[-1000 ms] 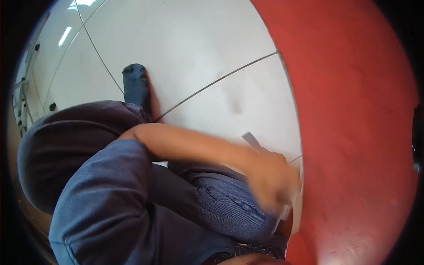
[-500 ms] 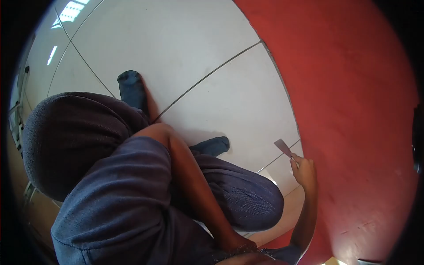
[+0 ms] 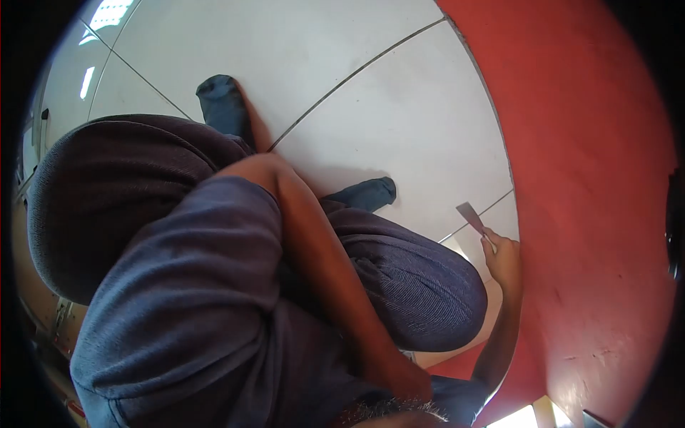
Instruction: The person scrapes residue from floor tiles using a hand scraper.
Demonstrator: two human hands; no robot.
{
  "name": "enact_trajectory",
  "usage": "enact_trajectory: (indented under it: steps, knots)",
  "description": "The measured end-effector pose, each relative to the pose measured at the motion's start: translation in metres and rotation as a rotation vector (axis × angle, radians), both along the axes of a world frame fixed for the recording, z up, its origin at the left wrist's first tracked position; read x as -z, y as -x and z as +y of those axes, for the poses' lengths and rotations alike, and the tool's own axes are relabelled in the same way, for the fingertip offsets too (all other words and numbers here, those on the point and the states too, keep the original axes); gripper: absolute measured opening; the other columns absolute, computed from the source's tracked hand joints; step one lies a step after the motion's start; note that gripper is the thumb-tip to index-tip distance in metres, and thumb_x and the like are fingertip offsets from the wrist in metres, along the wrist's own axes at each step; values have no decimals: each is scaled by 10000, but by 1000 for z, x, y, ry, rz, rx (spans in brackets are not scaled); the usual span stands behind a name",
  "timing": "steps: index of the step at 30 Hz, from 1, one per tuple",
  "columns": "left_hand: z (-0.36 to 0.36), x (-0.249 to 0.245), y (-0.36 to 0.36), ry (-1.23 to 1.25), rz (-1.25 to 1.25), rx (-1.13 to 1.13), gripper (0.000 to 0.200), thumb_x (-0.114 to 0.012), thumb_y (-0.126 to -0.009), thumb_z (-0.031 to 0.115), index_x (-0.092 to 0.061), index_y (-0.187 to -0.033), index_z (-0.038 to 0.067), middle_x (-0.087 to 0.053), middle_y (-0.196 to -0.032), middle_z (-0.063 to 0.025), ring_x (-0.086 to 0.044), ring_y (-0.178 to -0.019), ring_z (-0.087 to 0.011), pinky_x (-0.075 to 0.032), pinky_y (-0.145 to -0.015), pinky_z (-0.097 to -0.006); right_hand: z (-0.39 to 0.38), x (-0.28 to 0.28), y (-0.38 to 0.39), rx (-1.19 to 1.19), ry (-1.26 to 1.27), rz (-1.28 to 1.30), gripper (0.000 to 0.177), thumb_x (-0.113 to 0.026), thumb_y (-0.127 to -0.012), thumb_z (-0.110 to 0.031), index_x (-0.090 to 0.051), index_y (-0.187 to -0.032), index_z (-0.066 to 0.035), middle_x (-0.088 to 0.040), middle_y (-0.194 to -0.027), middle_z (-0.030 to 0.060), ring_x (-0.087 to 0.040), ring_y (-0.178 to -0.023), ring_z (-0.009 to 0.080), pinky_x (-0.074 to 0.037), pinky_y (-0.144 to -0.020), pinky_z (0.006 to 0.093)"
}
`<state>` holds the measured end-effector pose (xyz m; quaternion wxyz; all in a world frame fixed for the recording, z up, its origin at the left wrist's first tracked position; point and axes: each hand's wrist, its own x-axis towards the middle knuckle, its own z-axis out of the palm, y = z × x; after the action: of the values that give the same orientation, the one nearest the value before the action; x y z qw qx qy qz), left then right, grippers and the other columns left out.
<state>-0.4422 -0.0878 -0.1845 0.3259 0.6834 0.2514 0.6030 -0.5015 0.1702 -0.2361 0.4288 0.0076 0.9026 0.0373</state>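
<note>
Hair [image 3: 392, 410] along the bottom edge, blurred and cut off, with the left forearm [image 3: 321, 264] running down towards it; left hand lost from sight there, so cannot tell whether open or closed. Left sleeve [image 3: 178, 292], big and rumpled, over much of the lower left, hiding part of the trousers behind. Left knee [image 3: 107, 207] bulging past it in deep shadow; right knee [image 3: 432, 292] better lit, blocking a stretch of tiled floor [image 3: 357, 107]. Past that knee, right hand [image 3: 505, 260] closed around a scraper [image 3: 469, 215], handle mostly hidden by the fingers, flat blade in plain view over the tiles, near the edge of a red surface [image 3: 585, 178]. Hard to say whether touching the floor or held just above. Farther out, one dark sock [image 3: 222, 103] and a second dark sock [image 3: 365, 194], legs above them partly covered by the knees. Glare [image 3: 110, 14] on the tiles at upper left. At the margins, a dark object [image 3: 673, 221] cut off on the right and clutter [image 3: 61, 314] warped on the left, both too unclear to name.
</note>
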Motion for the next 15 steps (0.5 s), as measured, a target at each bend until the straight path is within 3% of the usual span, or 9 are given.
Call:
enact_trajectory:
  steps: [12,15]
  knots:
    - [8,2,-3,-16,-6,4,288,-532,-881,241,-634,-928,-25,-637,-900,-207,-624,-862,-354,-500,-757,-403,36,0,-7,-63,97,50,302,-590,-884,-168,-649,-1164,-72,-624,-760,250,-624,-752,411,-481,-688,461]
    - [9,3,3,1,-1,-16,289,-530,-883,238,-636,-940,-25,-639,-918,-207,-622,-875,-354,-499,-767,-401,17,7,4,-87,31,59,285,-587,-895,-140,-641,-1156,-39,-639,-808,252,-644,-751,392,-486,-674,433]
